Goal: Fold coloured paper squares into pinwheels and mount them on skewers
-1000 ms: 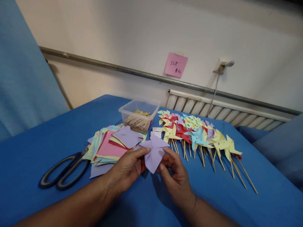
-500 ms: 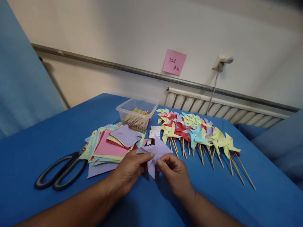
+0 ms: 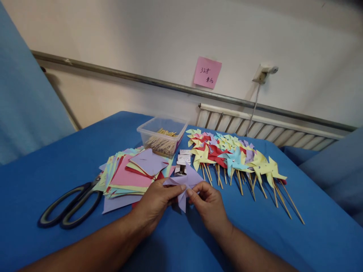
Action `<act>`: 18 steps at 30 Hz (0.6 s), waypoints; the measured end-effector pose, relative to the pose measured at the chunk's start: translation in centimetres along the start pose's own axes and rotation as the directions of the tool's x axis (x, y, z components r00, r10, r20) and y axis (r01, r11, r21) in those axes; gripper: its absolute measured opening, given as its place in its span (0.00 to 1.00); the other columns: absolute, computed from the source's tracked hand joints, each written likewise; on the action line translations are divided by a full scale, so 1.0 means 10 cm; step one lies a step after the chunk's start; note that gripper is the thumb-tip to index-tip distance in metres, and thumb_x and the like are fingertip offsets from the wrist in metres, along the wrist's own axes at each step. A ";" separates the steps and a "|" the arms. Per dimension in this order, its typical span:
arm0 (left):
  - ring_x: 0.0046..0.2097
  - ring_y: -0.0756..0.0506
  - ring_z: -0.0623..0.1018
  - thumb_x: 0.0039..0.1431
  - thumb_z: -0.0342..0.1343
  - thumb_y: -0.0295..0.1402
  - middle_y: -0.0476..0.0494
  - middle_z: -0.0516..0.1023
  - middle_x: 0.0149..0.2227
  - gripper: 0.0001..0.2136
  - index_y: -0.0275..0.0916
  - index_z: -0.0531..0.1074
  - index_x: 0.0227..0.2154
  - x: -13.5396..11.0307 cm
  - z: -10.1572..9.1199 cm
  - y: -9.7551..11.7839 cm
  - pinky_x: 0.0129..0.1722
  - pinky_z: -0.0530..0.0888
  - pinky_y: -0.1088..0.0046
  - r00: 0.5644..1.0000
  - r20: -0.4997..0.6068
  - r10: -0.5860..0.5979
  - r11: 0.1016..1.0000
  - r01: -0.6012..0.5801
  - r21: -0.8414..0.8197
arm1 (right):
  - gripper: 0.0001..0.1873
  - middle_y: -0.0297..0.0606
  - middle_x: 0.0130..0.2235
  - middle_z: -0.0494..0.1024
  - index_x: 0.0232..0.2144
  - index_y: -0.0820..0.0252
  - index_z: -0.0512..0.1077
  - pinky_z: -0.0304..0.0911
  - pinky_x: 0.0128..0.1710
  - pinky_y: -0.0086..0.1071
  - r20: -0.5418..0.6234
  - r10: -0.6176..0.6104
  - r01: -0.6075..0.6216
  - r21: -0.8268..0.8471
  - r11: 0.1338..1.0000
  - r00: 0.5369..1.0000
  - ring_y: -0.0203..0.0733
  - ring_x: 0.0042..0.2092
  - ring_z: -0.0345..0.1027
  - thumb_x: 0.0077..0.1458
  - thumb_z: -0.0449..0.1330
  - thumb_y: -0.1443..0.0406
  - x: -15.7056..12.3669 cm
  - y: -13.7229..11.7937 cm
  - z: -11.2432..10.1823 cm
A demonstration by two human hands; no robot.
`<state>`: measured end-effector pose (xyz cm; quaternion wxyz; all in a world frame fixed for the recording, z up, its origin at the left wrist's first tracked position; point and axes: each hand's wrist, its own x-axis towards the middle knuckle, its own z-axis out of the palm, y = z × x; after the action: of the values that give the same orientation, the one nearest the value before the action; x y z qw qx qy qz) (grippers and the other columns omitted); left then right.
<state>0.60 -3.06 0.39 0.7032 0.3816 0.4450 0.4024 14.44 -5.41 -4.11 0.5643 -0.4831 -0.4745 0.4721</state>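
A purple paper pinwheel [image 3: 193, 176] with folded points is held up in front of me, off the blue cloth. My left hand [image 3: 159, 198] is closed on its left side, the thumb pressed near the centre. On the right side my right hand [image 3: 208, 202] pinches the paper by the middle, thumb and forefinger close to the left thumb. Any pin at the centre is hidden by my fingers. Just behind the pinwheel stand small white boxes [image 3: 184, 158], the nearest one open. To the left lies a stack of coloured paper squares [image 3: 130, 175].
Large dark-handled scissors [image 3: 73, 204] lie left of the stack. A clear plastic box [image 3: 143, 135] with many thin sticks [image 3: 163, 142] stands behind. Finished pinwheels on sticks [image 3: 234, 160] spread across the right. A metal rail [image 3: 170, 87] and radiator [image 3: 269, 130] run along the wall.
My right thumb and forefinger have come in to the pinwheel's centre, beside my left thumb. The view has shifted slightly.
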 end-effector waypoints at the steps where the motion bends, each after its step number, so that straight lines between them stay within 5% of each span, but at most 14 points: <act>1: 0.31 0.47 0.74 0.45 0.64 0.31 0.44 0.78 0.30 0.12 0.34 0.76 0.35 0.00 0.00 0.00 0.41 0.71 0.64 1.000 -0.004 -0.002 1.000 0.002 0.008 | 0.13 0.29 0.19 0.67 0.21 0.61 0.67 0.52 0.21 0.25 -0.002 0.001 -0.001 -0.003 1.000 1.000 0.31 0.22 0.56 0.48 0.63 0.60 0.00 0.00 0.00; 18: 0.32 0.44 0.77 0.45 0.63 0.32 0.43 0.79 0.29 0.12 0.34 0.77 0.34 0.05 -0.05 -0.04 0.35 0.71 0.68 0.999 -0.030 0.041 0.992 -0.037 0.124 | 0.14 0.30 0.20 0.69 0.21 0.61 0.68 0.55 0.25 0.27 0.020 -0.023 0.022 0.008 1.000 1.000 0.32 0.23 0.59 0.50 0.62 0.57 -0.03 -0.05 0.01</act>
<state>0.38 -2.71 -0.24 0.6629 0.4264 0.4730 0.3937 14.30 -5.77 -3.65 0.5668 -0.4708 -0.4836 0.4724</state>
